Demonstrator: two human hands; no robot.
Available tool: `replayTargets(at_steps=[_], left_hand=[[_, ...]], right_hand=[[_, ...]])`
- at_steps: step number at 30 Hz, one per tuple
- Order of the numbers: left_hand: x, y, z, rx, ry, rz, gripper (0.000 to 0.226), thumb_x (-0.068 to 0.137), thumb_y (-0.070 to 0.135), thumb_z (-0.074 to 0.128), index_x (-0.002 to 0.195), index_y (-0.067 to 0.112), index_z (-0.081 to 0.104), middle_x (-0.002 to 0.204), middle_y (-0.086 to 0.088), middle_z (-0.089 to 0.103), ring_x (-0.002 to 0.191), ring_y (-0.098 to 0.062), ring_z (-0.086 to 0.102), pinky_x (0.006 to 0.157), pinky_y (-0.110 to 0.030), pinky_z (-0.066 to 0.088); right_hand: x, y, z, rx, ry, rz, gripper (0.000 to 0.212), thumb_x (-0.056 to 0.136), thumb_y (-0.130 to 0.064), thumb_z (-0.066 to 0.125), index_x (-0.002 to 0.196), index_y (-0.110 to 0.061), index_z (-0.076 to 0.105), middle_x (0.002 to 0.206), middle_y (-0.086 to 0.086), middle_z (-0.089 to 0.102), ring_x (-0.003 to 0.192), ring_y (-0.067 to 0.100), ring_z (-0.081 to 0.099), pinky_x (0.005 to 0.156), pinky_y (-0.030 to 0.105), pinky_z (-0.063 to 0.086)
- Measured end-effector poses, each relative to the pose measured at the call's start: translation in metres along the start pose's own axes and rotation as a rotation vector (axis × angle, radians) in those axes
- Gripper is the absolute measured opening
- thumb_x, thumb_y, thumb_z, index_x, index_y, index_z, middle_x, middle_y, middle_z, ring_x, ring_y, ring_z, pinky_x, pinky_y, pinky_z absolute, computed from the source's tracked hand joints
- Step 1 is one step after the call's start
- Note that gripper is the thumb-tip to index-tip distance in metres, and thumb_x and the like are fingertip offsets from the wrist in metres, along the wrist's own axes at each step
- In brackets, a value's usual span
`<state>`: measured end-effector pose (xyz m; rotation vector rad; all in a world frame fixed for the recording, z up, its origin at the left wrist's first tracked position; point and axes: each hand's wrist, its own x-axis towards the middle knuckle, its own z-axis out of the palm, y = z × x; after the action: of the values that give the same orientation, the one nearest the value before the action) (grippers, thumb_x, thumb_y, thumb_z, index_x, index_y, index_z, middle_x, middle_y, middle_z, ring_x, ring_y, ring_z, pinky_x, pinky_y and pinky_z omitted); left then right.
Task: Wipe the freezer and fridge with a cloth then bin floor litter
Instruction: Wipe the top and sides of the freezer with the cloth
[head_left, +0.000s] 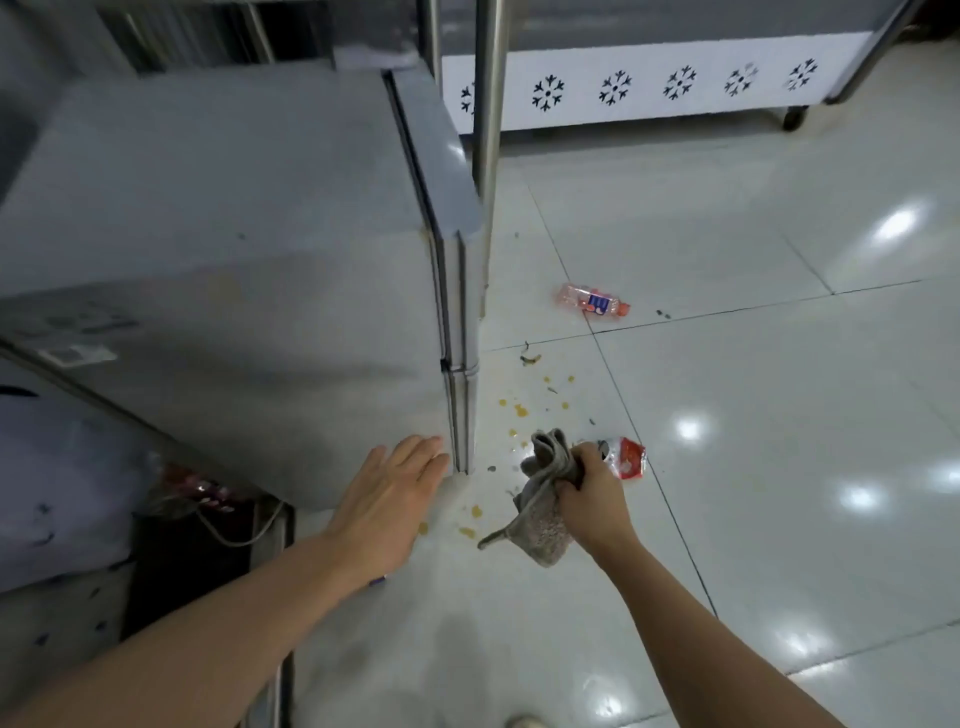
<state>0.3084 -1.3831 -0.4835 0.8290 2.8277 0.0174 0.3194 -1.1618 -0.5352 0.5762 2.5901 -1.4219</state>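
1. The grey fridge (223, 249) fills the left of the view, seen from above with its top and side in sight and its door edge running down toward the floor. It stands on the white tiled floor (753, 415), so its side is within reach for wiping.
2. The white freezer (649, 93), marked with dark snowflakes, stands well apart at the far end of the floor, behind two metal posts.
3. The left hand (387, 493) is stretched forward with fingers straight and together, flat and open, holding nothing; its fingertips lie at the lower corner of the fridge, probably to steady the body or feel the surface.
4. The right hand (589, 488) is closed in a fist around the bunched grey cloth (545, 499), with the forearm reaching in from the lower right. The cloth hangs loose below the fist, over the floor just beside the fridge corner, gathered as if ready for the next wipe.
5. Litter lies untouched: a clear bottle (592, 300) near the fridge door, and a red-and-white wrapper (626, 457) just behind the right hand.
6. Yellow spots (519, 410) and small scraps dot the tiles between them.
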Motion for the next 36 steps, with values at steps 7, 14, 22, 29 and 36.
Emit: replayTargets(at_steps=[7, 14, 22, 29, 36], left_hand=[[0.008, 0.05, -0.133, -0.169, 0.013, -0.036, 0.069, 0.084, 0.008, 0.052, 0.144, 0.019, 0.021, 0.153, 0.002, 0.019, 0.138, -0.014, 0.02, 0.11, -0.029, 0.02], [0.042, 0.096, -0.224, -0.228, 0.051, -0.163, 0.07, 0.087, 0.009, 0.052, 0.146, 0.021, 0.017, 0.154, 0.003, 0.02, 0.139, -0.013, 0.02, 0.112, -0.029, 0.02], [0.093, 0.129, -0.304, -0.359, 0.114, -0.294, 0.064, 0.09, 0.017, 0.054, 0.144, 0.019, 0.022, 0.149, 0.0, 0.03, 0.133, -0.018, 0.034, 0.108, -0.032, 0.032], [0.173, 0.128, -0.344, -0.554, 0.155, -0.398, 0.05, 0.092, 0.026, 0.053, 0.138, 0.021, 0.034, 0.141, -0.001, 0.042, 0.124, -0.021, 0.045, 0.099, -0.035, 0.041], [0.244, 0.115, -0.364, -0.935, 0.176, -0.53, 0.027, 0.097, 0.031, 0.043, 0.114, 0.016, 0.056, 0.112, -0.001, 0.063, 0.105, -0.017, 0.058, 0.093, -0.036, 0.047]], right_hand=[[-0.041, -0.103, -0.112, 0.049, -0.003, -0.002, 0.03, 0.08, 0.01, 0.047, 0.08, -0.02, 0.048, 0.072, -0.018, 0.052, 0.066, -0.012, 0.055, 0.053, 0.0, 0.037], [-0.038, -0.152, -0.22, 0.05, -0.03, -0.076, 0.026, 0.078, 0.005, 0.058, 0.088, -0.019, 0.054, 0.081, -0.007, 0.062, 0.072, 0.0, 0.056, 0.055, 0.008, 0.04], [0.009, -0.2, -0.301, 0.017, -0.064, -0.156, 0.03, 0.077, 0.0, 0.064, 0.103, -0.016, 0.061, 0.096, -0.004, 0.062, 0.086, 0.01, 0.057, 0.073, 0.016, 0.043], [0.088, -0.254, -0.339, -0.028, -0.097, -0.278, 0.038, 0.075, 0.004, 0.064, 0.107, -0.017, 0.062, 0.09, -0.011, 0.058, 0.083, 0.006, 0.054, 0.066, 0.004, 0.041], [0.169, -0.294, -0.338, -0.106, -0.226, -0.374, 0.04, 0.072, 0.006, 0.063, 0.105, -0.017, 0.064, 0.101, -0.011, 0.054, 0.091, 0.003, 0.05, 0.071, -0.001, 0.036]])
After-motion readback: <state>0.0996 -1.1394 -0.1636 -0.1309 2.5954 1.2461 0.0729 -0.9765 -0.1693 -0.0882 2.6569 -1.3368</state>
